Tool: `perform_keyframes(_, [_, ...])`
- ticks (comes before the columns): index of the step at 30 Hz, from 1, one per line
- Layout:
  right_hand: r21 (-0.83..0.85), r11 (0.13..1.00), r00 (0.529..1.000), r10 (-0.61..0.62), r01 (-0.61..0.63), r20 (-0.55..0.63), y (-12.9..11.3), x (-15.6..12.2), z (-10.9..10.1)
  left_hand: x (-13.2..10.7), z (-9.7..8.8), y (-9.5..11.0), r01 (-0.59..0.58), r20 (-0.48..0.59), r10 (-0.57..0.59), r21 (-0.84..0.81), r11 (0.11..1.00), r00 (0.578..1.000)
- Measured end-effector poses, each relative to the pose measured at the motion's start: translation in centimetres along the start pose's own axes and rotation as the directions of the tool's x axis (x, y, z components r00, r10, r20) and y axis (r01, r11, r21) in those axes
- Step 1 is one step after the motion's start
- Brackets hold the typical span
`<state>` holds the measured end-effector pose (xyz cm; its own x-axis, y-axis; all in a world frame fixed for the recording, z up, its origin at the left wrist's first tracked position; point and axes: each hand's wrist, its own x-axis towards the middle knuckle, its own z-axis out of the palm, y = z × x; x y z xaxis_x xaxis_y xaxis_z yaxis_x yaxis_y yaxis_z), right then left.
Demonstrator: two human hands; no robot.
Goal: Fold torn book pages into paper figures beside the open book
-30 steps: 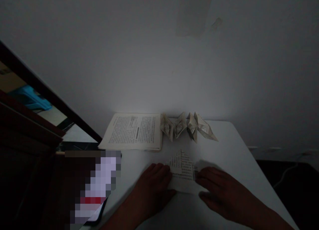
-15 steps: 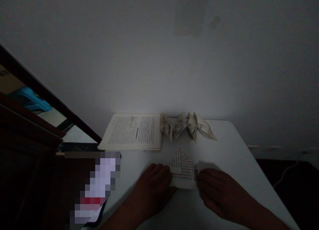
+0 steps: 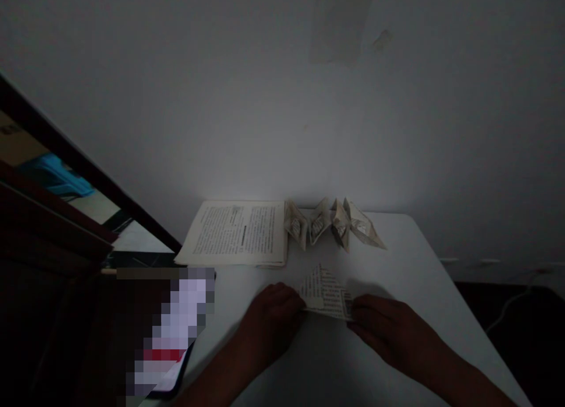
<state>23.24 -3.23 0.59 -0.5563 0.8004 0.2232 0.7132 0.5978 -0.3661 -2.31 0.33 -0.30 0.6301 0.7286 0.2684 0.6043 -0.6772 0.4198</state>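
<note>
A printed sheet of paper folded into a triangle (image 3: 325, 294) is held low over the white table (image 3: 318, 372), its peak pointing to the wall. My left hand (image 3: 280, 313) is closed on its left corner, fingers bent over the edge. At the right corner, my right hand (image 3: 382, 322) pinches the paper between thumb and fingers. Beyond it, several folded paper boats (image 3: 318, 223) made from printed pages stand in a row near the wall. The thumb of my left hand is mostly hidden.
A stack of printed pages (image 3: 238, 233) lies at the table's back left, beside the boats. A phone (image 3: 172, 330) with a blurred screen is at the left edge. The wall (image 3: 265, 101) rises behind the table. A pale cable (image 3: 507, 304) hangs at the right.
The bottom edge of the folded paper has gone up, so the strip below the triangle no longer shows. Both hands still grip its corners and have turned slightly.
</note>
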Motion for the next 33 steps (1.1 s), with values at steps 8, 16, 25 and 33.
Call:
perform_keyframes(8, [0.157, 0.963, 0.972, 0.204, -0.220, 0.115, -0.3, 1.8, -0.8, 1.1, -0.4, 0.7, 0.280, 0.070, -0.275, -0.064, 0.958, 0.959])
perform_keyframes(16, [0.162, 0.929, 0.936, 0.303, -0.332, 0.177, 0.0, 3.4, -1.1, 1.8, -0.2, 0.8, 0.385, 0.134, -0.380, -0.017, 0.923, 0.915])
perform_keyframes(25, [0.130, 0.924, 0.922, 0.331, -0.360, 0.202, 0.2, 3.9, -0.8, 2.2, 0.0, 0.8, 0.389, 0.170, -0.390, 0.042, 0.920, 0.905])
perform_keyframes(33, [0.112, 0.925, 0.920, 0.336, -0.363, 0.201, 0.2, 4.0, -0.5, 2.8, -0.3, 0.7, 0.382, 0.212, -0.387, 0.064, 0.922, 0.898])
